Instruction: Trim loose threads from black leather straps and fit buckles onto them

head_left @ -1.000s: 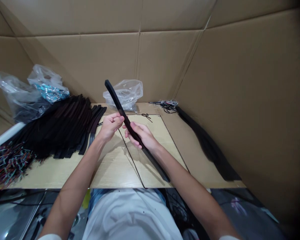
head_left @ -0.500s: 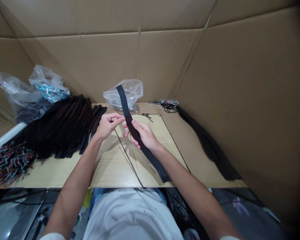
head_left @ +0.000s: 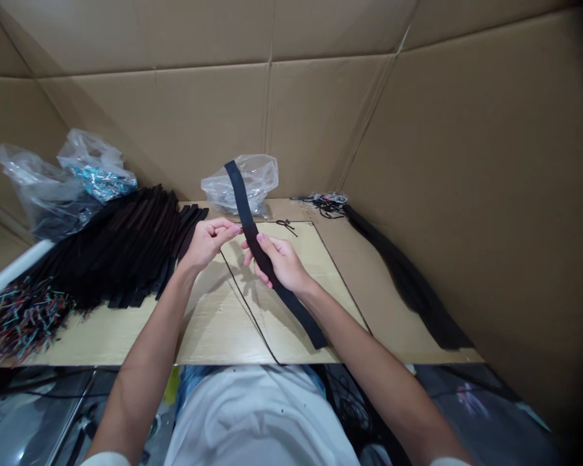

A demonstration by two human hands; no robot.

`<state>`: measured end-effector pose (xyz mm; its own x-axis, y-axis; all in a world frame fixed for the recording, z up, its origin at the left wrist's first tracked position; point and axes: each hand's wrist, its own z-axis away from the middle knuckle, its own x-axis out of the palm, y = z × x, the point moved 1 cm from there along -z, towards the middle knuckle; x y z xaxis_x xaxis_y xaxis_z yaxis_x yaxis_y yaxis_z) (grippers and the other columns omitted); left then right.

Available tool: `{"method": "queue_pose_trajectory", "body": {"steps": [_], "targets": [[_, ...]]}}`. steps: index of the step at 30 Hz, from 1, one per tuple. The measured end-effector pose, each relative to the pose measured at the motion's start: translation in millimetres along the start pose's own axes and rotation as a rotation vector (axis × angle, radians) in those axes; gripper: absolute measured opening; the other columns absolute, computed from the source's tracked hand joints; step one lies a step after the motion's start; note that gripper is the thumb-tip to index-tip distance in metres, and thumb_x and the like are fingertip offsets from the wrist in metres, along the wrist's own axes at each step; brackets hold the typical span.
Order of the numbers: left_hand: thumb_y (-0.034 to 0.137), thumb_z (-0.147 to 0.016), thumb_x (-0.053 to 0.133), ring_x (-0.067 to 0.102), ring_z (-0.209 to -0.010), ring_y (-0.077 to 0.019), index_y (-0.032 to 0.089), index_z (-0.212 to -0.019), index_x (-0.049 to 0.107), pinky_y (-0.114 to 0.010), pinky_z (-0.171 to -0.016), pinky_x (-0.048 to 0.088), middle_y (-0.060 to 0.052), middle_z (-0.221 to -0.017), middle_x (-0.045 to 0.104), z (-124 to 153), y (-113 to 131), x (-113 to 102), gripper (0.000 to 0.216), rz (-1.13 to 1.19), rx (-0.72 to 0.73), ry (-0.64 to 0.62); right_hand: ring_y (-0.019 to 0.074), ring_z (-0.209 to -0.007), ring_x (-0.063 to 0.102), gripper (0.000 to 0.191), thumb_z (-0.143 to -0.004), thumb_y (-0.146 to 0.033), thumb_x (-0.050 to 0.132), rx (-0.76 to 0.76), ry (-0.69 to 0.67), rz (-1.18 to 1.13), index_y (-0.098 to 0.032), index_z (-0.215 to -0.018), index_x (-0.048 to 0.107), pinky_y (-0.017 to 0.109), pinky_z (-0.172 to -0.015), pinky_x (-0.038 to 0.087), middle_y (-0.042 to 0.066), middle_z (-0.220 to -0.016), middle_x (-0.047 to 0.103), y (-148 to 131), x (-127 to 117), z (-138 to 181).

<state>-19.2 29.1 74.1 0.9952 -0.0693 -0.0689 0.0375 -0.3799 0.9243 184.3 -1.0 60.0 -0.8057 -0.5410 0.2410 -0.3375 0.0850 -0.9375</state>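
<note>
I hold a long black strap (head_left: 240,194) up over the wooden table (head_left: 214,330). My right hand (head_left: 279,262) is wrapped round its middle; the upper end points away toward the back wall and the lower end hangs down to the table's near edge. My left hand (head_left: 208,243) sits just left of the strap, thumb and fingertips pinched together against its edge. What the pinch holds is too small to make out.
A big pile of black straps (head_left: 121,246) covers the left of the table, with coloured tags (head_left: 17,317) at its near end. Plastic bags (head_left: 68,181) stand behind it, another clear bag (head_left: 250,181) at the back. Black cords (head_left: 403,278) lie along the right. Cardboard walls surround.
The strap has turned in my hands from edge-on to showing its flat face, and its top end dropped slightly. Both hands stayed nearly in place.
</note>
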Motion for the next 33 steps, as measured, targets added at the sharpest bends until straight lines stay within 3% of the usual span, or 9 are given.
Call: {"method": "queue_pose_trajectory", "body": {"steps": [4, 7, 10, 14, 17, 20, 26, 29, 33], "targets": [[0.058, -0.080, 0.092, 0.022, -0.046, -0.0048, 0.015, -0.092, 0.081, -0.024, -0.048, 0.012, 0.009, -0.052, 0.037, 1.3, -7.7, 1.0, 0.045, 0.123, -0.083, -0.123, 0.0084, -0.033, 0.050, 0.056, -0.103, -0.069, 0.062, 0.088, -0.145, -0.124, -0.014, -0.107, 0.068, 0.020, -0.028, 0.038, 0.001, -0.073, 0.074, -0.6, 2.4, 3.1], [0.063, -0.078, 0.092, 0.027, -0.045, -0.0056, 0.016, -0.109, 0.080, -0.024, -0.049, 0.014, 0.009, -0.053, 0.037, 4.3, -7.4, 6.4, 0.058, 0.237, -0.110, -0.234, 0.0082, -0.029, 0.045, 0.058, -0.105, -0.070, 0.056, 0.175, -0.232, -0.193, -0.014, -0.105, 0.069, 0.020, -0.026, 0.033, 0.000, -0.066, 0.072, -1.3, 5.8, 5.6], [0.068, -0.072, 0.094, 0.028, -0.044, -0.0054, 0.015, -0.100, 0.077, -0.024, -0.049, 0.014, 0.010, -0.050, 0.036, 5.2, -5.7, 12.2, 0.062, 0.299, -0.067, -0.136, 0.0091, -0.028, 0.044, 0.059, -0.105, -0.070, 0.055, 0.216, -0.238, -0.197, -0.013, -0.106, 0.071, 0.020, -0.025, 0.028, 0.000, -0.060, 0.070, -2.4, 8.9, 5.4], [0.063, -0.071, 0.097, 0.026, -0.045, -0.0034, 0.015, -0.077, 0.068, -0.023, -0.048, 0.015, 0.010, -0.050, 0.038, 3.1, -7.4, 15.8, 0.056, 0.255, -0.024, 0.043, 0.0053, -0.032, 0.044, 0.051, -0.099, -0.063, 0.071, 0.118, -0.061, -0.181, -0.013, -0.107, 0.072, 0.017, -0.028, 0.028, 0.001, -0.070, 0.073, -6.2, 8.8, 2.8], [0.060, -0.073, 0.097, 0.025, -0.045, -0.0034, 0.016, -0.081, 0.071, -0.023, -0.048, 0.016, 0.010, -0.051, 0.040, 2.4, -9.3, 18.6, 0.053, 0.269, -0.038, 0.009, 0.0055, -0.034, 0.047, 0.051, -0.099, -0.061, 0.072, 0.105, -0.025, -0.166, -0.012, -0.109, 0.073, 0.017, -0.028, 0.031, 0.004, -0.077, 0.077, -10.8, 7.1, 2.8], [0.059, -0.073, 0.097, 0.024, -0.045, -0.0034, 0.016, -0.086, 0.074, -0.023, -0.049, 0.015, 0.010, -0.050, 0.040, 3.5, -9.2, 22.8, 0.051, 0.335, -0.037, -0.025, 0.0080, -0.032, 0.048, 0.055, -0.106, -0.065, 0.058, 0.163, -0.066, -0.178, -0.011, -0.109, 0.072, 0.019, -0.027, 0.034, 0.007, -0.075, 0.078, -15.0, 5.3, 4.3], [0.060, -0.075, 0.096, 0.025, -0.047, -0.0045, 0.016, -0.112, 0.080, -0.024, -0.051, 0.014, 0.010, -0.052, 0.039, 5.8, -8.3, 25.6, 0.060, 0.369, -0.062, -0.112, 0.0093, -0.030, 0.045, 0.052, -0.112, -0.062, 0.046, 0.287, -0.188, -0.217, -0.015, -0.101, 0.067, 0.019, -0.027, 0.035, 0.001, -0.062, 0.070, -10.6, 4.7, 6.6], [0.059, -0.072, 0.098, 0.023, -0.046, -0.0039, 0.016, -0.095, 0.077, -0.023, -0.049, 0.014, 0.011, -0.049, 0.037, 5.0, -10.3, 22.1, 0.054, 0.347, -0.040, -0.032, 0.0085, -0.034, 0.046, 0.049, -0.110, -0.063, 0.051, 0.269, -0.173, -0.208, -0.016, -0.104, 0.065, 0.018, -0.029, 0.034, 0.001, -0.067, 0.071, -4.8, 5.8, 4.5], [0.060, -0.071, 0.098, 0.025, -0.044, -0.0039, 0.018, -0.075, 0.067, -0.023, -0.047, 0.015, 0.010, -0.047, 0.039, 2.5, -12.9, 15.7, 0.053, 0.230, -0.011, 0.054, 0.0031, -0.034, 0.036, 0.042, -0.101, -0.060, 0.072, 0.144, -0.103, -0.204, -0.021, -0.104, 0.057, 0.015, -0.028, 0.027, -0.004, -0.077, 0.070, -4.3, 4.0, 0.7]]}}
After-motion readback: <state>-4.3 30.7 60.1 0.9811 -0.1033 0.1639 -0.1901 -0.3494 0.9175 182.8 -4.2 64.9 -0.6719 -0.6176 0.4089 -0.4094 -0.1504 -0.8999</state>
